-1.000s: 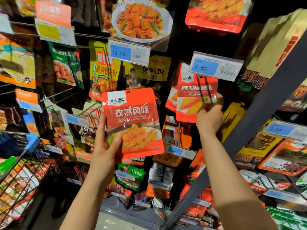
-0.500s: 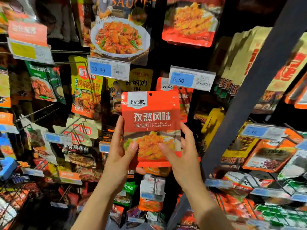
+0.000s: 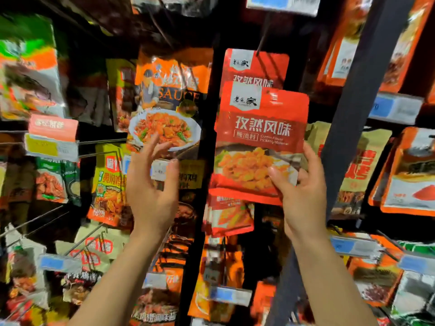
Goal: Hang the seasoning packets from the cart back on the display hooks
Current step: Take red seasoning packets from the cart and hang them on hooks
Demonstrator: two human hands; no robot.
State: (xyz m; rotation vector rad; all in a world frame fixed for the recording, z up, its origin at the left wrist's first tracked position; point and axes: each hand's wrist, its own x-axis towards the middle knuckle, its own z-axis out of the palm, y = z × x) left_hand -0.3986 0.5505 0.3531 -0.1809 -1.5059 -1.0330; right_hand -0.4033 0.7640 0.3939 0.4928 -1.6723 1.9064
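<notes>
The right hand (image 3: 303,196) pinches the red cumin seasoning packet (image 3: 259,142) by its lower corner, raised below the hook (image 3: 263,40), not yet hung; the left hand (image 3: 150,191) is spread, empty.

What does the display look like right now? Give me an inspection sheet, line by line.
Surface: hook rack, dark upright bar, crowded with hanging goods.
Job's things: red packet held up before a matching hung packet; not yet on a hook.
Clutter: sauce packet, yellow packet, price tags.
Hands: right hand grips the red packet's lower corner; left hand free, fingers relaxed.
Cables: nothing seen.
Surroundings: grey slanted post, more packets at right; cart not in view.
</notes>
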